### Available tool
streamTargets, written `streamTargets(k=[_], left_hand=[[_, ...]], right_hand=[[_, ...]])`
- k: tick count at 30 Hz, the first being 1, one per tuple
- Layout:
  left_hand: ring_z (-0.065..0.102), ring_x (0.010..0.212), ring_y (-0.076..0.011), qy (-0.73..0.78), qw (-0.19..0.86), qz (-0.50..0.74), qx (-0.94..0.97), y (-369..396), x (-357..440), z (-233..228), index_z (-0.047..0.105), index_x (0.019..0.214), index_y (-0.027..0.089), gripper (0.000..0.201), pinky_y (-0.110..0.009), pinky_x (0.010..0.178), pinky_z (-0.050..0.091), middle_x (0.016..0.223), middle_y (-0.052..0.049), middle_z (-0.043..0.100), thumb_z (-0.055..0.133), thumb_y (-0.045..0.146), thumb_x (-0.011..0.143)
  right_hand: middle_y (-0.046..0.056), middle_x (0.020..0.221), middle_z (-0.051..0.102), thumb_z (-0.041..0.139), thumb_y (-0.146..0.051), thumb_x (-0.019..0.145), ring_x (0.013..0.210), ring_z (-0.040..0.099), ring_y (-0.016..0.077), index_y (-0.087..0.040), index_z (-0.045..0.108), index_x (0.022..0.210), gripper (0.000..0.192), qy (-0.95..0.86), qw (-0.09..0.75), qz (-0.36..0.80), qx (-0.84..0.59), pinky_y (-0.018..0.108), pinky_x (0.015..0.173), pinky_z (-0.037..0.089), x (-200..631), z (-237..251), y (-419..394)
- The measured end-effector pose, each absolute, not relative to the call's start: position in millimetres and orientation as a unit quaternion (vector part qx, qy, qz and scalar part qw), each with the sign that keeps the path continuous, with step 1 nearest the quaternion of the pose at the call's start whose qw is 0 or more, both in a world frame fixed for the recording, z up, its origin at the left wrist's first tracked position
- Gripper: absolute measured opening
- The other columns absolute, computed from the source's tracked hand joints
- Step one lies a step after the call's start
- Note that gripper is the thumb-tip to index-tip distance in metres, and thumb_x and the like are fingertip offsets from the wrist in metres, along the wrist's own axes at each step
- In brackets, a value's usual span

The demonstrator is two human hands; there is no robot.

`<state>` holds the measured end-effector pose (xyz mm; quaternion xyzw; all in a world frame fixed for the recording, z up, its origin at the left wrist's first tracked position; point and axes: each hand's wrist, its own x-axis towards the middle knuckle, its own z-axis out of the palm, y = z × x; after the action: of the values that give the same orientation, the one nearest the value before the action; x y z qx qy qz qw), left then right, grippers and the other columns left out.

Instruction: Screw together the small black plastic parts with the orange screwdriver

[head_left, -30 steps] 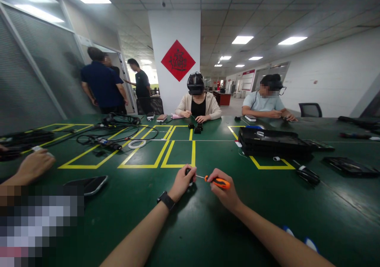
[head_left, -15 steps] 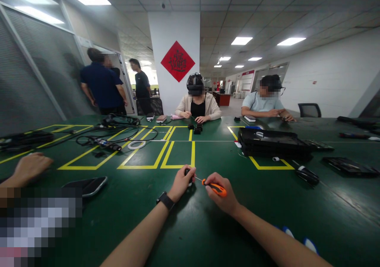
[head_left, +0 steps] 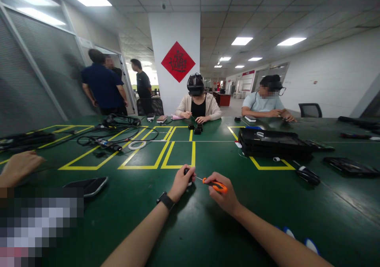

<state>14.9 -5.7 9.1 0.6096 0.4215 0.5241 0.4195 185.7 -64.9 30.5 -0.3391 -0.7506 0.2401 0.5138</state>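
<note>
My left hand point(head_left: 181, 182) grips a small black part point(head_left: 187, 173) against the green table point(head_left: 166, 227); most of the part is hidden by my fingers. A black watch point(head_left: 165, 200) sits on that wrist. My right hand point(head_left: 223, 195) holds an orange-handled screwdriver point(head_left: 216, 185), and its thin metal shaft points left with the tip at the black part.
A dark phone point(head_left: 86, 185) lies to the left, near another person's hand point(head_left: 18, 166). Cables point(head_left: 113, 134) and a white tape ring point(head_left: 137, 144) lie in yellow-taped boxes. A black tray stack point(head_left: 271, 142) sits to the right. Two people sit across the table; two stand at the back left.
My hands and the screwdriver barely shift. The other person's hand at the left has drawn back toward the left edge.
</note>
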Motion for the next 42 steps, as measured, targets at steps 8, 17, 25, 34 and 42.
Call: streamTargets(k=[8,17,25,34,42], left_hand=[[0.051,0.051,-0.0098,0.428,0.410,0.520,0.615,-3,13,5,0.051,0.069,0.016,0.031,-0.021,0.054,0.040,0.055,0.002,0.055,0.048,0.046,0.077],[0.053,0.052,-0.0097,0.421,0.425,0.528,0.603,-4,14,7,0.050,0.071,0.016,0.031,-0.022,0.055,0.041,0.059,0.002,0.058,0.050,0.047,0.075],[0.051,0.050,-0.0093,0.423,0.424,0.521,0.608,-3,14,8,0.052,0.068,0.016,0.033,-0.021,0.052,0.038,0.053,0.002,0.055,0.049,0.047,0.076],[0.051,0.050,-0.0090,0.412,0.439,0.518,0.608,-3,14,7,0.051,0.069,0.016,0.030,-0.020,0.053,0.039,0.054,0.003,0.055,0.050,0.045,0.076],[0.051,0.050,-0.0089,0.411,0.445,0.522,0.601,-4,15,8,0.051,0.069,0.016,0.030,-0.021,0.053,0.040,0.056,0.003,0.055,0.051,0.046,0.075]], right_hand=[[0.000,0.071,0.051,0.047,-0.022,0.079,0.065,0.048,0.0126,-0.020,0.056,0.089,0.014,-0.747,0.508,0.246,-0.352,0.025,0.062,0.040,181,32,-67],[0.003,0.077,0.052,0.052,-0.015,0.071,0.078,0.048,0.0168,-0.019,0.058,0.076,0.009,-0.756,0.523,0.218,-0.328,0.029,0.071,0.040,182,31,-66],[-0.001,0.069,0.052,0.050,-0.018,0.076,0.059,0.047,0.0108,-0.018,0.053,0.087,0.011,-0.692,0.542,0.333,-0.340,0.023,0.055,0.037,182,26,-62],[0.000,0.070,0.051,0.045,-0.022,0.081,0.063,0.047,0.0113,-0.017,0.058,0.084,0.015,-0.686,0.551,0.336,-0.336,0.024,0.059,0.037,187,29,-60],[0.000,0.075,0.052,0.054,-0.014,0.071,0.067,0.048,0.0122,-0.017,0.056,0.077,0.007,-0.715,0.544,0.299,-0.321,0.024,0.062,0.037,191,30,-57]])
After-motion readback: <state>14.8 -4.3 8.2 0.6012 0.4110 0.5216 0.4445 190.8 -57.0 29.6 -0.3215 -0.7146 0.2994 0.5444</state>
